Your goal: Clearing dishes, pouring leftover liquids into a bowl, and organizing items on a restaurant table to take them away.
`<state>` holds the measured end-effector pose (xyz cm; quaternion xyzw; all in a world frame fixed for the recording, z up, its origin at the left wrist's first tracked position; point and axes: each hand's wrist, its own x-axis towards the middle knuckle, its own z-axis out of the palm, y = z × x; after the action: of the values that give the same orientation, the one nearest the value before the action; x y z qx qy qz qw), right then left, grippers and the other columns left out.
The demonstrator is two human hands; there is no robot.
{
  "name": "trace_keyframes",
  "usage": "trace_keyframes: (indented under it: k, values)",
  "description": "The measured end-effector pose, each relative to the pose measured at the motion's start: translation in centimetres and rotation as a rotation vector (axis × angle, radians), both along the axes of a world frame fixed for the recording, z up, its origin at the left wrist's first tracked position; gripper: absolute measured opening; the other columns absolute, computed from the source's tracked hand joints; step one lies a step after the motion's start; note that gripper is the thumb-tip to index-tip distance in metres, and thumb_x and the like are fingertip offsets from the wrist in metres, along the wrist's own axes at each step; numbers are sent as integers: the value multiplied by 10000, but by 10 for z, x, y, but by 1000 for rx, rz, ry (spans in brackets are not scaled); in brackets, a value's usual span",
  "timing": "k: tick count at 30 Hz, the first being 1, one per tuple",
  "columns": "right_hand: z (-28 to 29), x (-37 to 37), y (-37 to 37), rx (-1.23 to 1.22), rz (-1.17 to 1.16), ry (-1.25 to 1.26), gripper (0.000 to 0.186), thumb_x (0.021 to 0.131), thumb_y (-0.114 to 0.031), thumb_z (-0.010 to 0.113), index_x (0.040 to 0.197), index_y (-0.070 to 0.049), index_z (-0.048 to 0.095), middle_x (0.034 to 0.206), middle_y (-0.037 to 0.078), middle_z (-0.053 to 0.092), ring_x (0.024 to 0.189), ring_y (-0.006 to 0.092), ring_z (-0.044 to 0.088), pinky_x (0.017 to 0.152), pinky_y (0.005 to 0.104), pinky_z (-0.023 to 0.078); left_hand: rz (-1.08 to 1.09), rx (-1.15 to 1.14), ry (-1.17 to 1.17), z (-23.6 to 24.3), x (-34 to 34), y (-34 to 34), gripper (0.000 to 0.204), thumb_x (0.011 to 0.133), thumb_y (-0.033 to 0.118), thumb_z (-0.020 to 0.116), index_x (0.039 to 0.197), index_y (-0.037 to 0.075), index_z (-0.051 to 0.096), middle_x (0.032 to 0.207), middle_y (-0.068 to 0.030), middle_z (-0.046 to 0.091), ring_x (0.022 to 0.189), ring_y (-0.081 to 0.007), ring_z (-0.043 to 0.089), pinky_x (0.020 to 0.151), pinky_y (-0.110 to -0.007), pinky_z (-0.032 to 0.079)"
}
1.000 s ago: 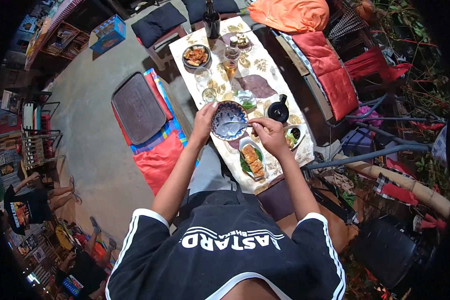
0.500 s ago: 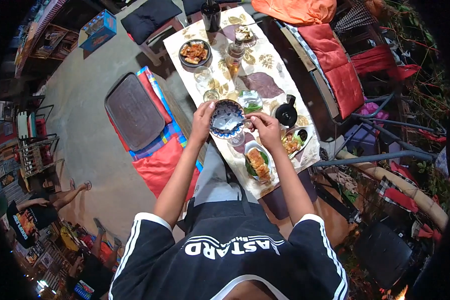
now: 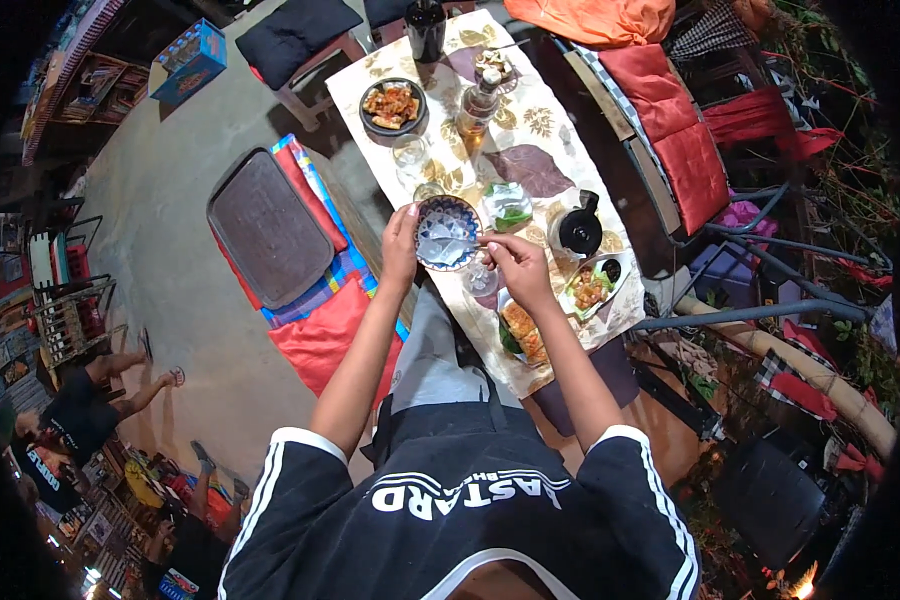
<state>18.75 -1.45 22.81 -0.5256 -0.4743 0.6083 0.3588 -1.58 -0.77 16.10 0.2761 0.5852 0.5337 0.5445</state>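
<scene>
My left hand (image 3: 400,245) grips the left rim of a small blue-patterned bowl (image 3: 432,222), which hangs tilted above the table's near left edge. Whitish, shiny contents show inside it. At the bowl's right side my right hand (image 3: 518,268) is closed in a pinch on a thin, light handle, apparently a spoon (image 3: 470,243), that reaches into the bowl. Below the bowl stands a clear glass (image 3: 481,279). Close to my right hand lie a dish of golden fried rolls (image 3: 522,330) and a white plate (image 3: 610,297) with food and a dark dip.
The patterned tablecloth (image 3: 530,170) also bears a black-lidded pot (image 3: 580,230), a bottle (image 3: 475,108), a dark bottle (image 3: 426,35) and a black dish of food (image 3: 393,107). A brown tray (image 3: 270,228) rests on the left bench. Red cushions (image 3: 665,135) line the right bench.
The bowl has shifted slightly left and up, and its inside faces me more. My right hand has moved a little left with it.
</scene>
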Motion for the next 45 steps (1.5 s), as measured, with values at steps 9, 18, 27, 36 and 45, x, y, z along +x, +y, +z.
trace_keyframes:
  k: [9,18,27,36,45]
  values:
    - [10,-5,-9,214,12,-142,204,930,-38,566,1079,23,691,894,94,686,773,126,645,704,247,508,7,28,-50,11,0,22,390,998,305,508,1142,-40,620,1053,-46,635,980,-114,549,907,-247,403]
    - [14,8,-14,149,-142,-60,206,932,-56,576,1085,23,690,864,79,685,743,111,629,690,242,505,-73,60,-7,23,18,33,415,993,327,526,1157,-44,614,1067,-58,639,979,-124,558,907,-256,410]
    - [22,34,-21,-16,-278,133,215,946,-105,561,1048,32,692,777,73,668,675,90,600,644,228,490,-124,92,23,36,45,26,415,993,337,519,1140,-41,611,1043,-47,611,972,-128,540,916,-251,399]
    - [38,50,-23,35,-300,203,231,949,-129,553,1019,47,685,753,85,674,645,102,611,611,234,493,-98,114,-56,51,44,4,410,991,321,508,1161,-35,617,1073,-60,645,972,-135,579,908,-263,429]
    - [28,52,1,21,-350,203,227,944,-125,554,1023,34,696,753,76,666,650,100,604,624,224,486,83,86,76,33,-27,-12,370,1010,304,479,1086,-23,637,999,-35,645,902,-102,574,834,-255,449]
